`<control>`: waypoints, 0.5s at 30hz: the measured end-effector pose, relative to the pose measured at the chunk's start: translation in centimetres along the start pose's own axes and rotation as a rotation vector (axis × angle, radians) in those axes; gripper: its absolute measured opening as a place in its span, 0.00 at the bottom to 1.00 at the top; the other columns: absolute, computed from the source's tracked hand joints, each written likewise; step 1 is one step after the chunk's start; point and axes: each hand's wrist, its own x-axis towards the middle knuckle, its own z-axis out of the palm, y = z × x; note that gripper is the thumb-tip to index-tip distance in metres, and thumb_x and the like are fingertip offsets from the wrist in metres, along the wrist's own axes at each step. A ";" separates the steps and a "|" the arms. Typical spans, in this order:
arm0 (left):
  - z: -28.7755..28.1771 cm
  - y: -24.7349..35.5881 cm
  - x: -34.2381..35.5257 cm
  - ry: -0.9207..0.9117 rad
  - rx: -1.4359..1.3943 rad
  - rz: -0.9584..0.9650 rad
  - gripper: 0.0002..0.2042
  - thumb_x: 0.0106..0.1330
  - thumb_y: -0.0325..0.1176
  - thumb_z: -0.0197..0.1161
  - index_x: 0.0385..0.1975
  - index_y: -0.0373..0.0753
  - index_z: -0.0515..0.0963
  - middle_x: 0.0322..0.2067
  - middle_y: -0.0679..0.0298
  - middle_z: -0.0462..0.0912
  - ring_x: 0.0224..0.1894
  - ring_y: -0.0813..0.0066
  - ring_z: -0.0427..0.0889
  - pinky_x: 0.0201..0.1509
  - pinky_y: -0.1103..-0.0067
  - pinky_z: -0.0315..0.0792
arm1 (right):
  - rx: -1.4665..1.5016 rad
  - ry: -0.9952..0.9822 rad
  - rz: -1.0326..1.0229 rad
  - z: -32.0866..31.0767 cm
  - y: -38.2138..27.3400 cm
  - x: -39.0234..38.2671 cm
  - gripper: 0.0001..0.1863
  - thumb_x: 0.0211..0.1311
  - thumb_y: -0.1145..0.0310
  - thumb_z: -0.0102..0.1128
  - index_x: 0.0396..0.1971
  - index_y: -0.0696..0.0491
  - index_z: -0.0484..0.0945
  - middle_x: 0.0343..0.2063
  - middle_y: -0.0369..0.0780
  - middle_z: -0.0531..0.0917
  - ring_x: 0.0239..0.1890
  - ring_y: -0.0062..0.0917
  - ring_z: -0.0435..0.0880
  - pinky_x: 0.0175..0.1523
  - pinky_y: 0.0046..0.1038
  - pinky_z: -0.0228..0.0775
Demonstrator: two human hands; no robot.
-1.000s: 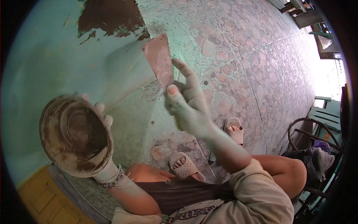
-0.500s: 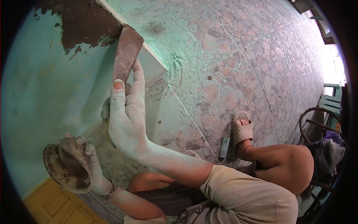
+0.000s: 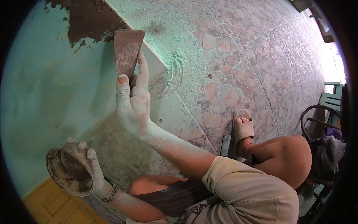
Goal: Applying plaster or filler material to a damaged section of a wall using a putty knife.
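My right hand (image 3: 136,104), coated in pale dust, grips a putty knife (image 3: 128,50) with its thumb and forefinger along the blade. The blade's wide end points up against the wall by its edge, just below a dark brown patch (image 3: 95,18) of filler with ragged borders. Down at the left, my left hand (image 3: 97,170) is wrapped round a round bowl (image 3: 69,170) tilted on its side, its mouth toward me. Brown filler smears its inside. The knife's handle is hidden behind my right hand.
The light green wall (image 3: 56,97) ends at a pale corner edge. Green dust lies on the stone-patterned floor (image 3: 223,67). A small dark block (image 3: 225,145) sits beside my sandalled foot (image 3: 244,128). A yellow panelled surface (image 3: 59,203) is at lower left, a chair (image 3: 320,119) at right.
My right hand and the putty knife have shifted slightly right, and the blade has turned more upright. The bowl in my left hand has moved a little right and down.
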 end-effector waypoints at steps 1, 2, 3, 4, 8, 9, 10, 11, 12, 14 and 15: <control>-0.2 -0.1 -0.1 -0.010 0.001 -0.004 0.28 0.65 0.45 0.59 0.64 0.44 0.62 0.66 0.57 0.58 0.56 0.54 0.63 0.47 0.68 0.62 | -0.002 -0.001 -0.001 0.0 0.1 -0.2 0.36 0.73 0.57 0.46 0.70 0.58 0.41 0.41 0.50 0.79 0.41 0.34 0.80 0.49 0.30 0.69; -0.2 0.1 -0.2 -0.010 0.004 0.000 0.28 0.65 0.45 0.59 0.64 0.44 0.62 0.66 0.57 0.58 0.56 0.54 0.63 0.47 0.68 0.62 | -0.023 -0.012 0.004 0.4 0.2 -0.7 0.36 0.73 0.57 0.46 0.70 0.59 0.41 0.46 0.53 0.77 0.46 0.36 0.79 0.52 0.31 0.69; -0.2 0.3 -0.4 0.003 0.007 0.004 0.29 0.65 0.45 0.59 0.64 0.44 0.62 0.66 0.57 0.58 0.57 0.54 0.63 0.47 0.68 0.62 | -0.045 -0.023 0.009 0.7 0.3 -1.1 0.37 0.73 0.58 0.46 0.70 0.60 0.41 0.50 0.56 0.75 0.50 0.38 0.79 0.54 0.32 0.68; -0.2 0.5 -0.5 0.017 0.009 0.007 0.29 0.65 0.45 0.60 0.65 0.45 0.62 0.66 0.57 0.58 0.57 0.54 0.63 0.47 0.68 0.62 | -0.040 -0.026 0.010 0.9 0.5 -1.3 0.37 0.73 0.58 0.46 0.70 0.60 0.41 0.50 0.56 0.75 0.50 0.38 0.79 0.54 0.32 0.68; 0.2 0.3 -0.8 -0.003 0.052 0.004 0.30 0.64 0.45 0.61 0.65 0.45 0.61 0.66 0.58 0.58 0.57 0.55 0.63 0.47 0.68 0.62 | -0.151 0.044 -0.154 0.5 1.9 -0.2 0.36 0.72 0.59 0.48 0.70 0.59 0.42 0.31 0.40 0.77 0.30 0.20 0.72 0.38 0.23 0.67; 0.1 0.5 -0.9 -0.008 0.054 0.002 0.31 0.64 0.45 0.61 0.65 0.45 0.61 0.67 0.58 0.58 0.56 0.55 0.63 0.47 0.68 0.62 | -0.128 0.071 -0.213 0.5 2.1 0.2 0.36 0.72 0.59 0.48 0.70 0.59 0.42 0.30 0.40 0.77 0.30 0.20 0.72 0.37 0.23 0.67; 0.0 0.6 -0.9 -0.013 0.056 0.001 0.31 0.63 0.46 0.61 0.65 0.45 0.61 0.67 0.58 0.58 0.56 0.55 0.63 0.47 0.68 0.63 | -0.126 0.070 -0.213 0.3 2.2 0.3 0.36 0.72 0.59 0.48 0.70 0.59 0.42 0.30 0.40 0.77 0.30 0.20 0.72 0.37 0.23 0.67; 0.0 0.6 -1.1 -0.012 0.058 0.003 0.31 0.63 0.46 0.61 0.65 0.45 0.61 0.67 0.58 0.58 0.56 0.55 0.63 0.47 0.68 0.63 | -0.152 0.051 -0.178 0.1 2.0 0.4 0.36 0.72 0.59 0.48 0.70 0.59 0.42 0.30 0.40 0.77 0.30 0.20 0.72 0.37 0.22 0.67; 0.0 0.7 -1.2 -0.005 0.065 0.007 0.31 0.63 0.46 0.61 0.65 0.45 0.61 0.67 0.57 0.58 0.56 0.55 0.63 0.47 0.68 0.63 | -0.178 0.031 -0.144 0.0 1.8 0.5 0.36 0.72 0.59 0.48 0.70 0.58 0.42 0.30 0.41 0.77 0.29 0.20 0.73 0.36 0.22 0.67; 0.0 0.7 -1.3 0.002 0.074 0.013 0.31 0.63 0.46 0.61 0.65 0.45 0.62 0.66 0.57 0.59 0.56 0.55 0.63 0.46 0.68 0.63 | -0.183 0.024 -0.166 0.1 2.1 0.6 0.36 0.73 0.59 0.47 0.70 0.59 0.43 0.32 0.43 0.78 0.30 0.21 0.74 0.37 0.22 0.68; 0.0 0.7 -1.3 -0.012 0.080 0.009 0.31 0.64 0.46 0.61 0.65 0.45 0.62 0.66 0.57 0.60 0.56 0.55 0.63 0.46 0.68 0.63 | -0.190 0.019 -0.188 0.2 2.2 0.6 0.36 0.73 0.59 0.47 0.69 0.61 0.43 0.34 0.44 0.79 0.31 0.22 0.75 0.38 0.23 0.69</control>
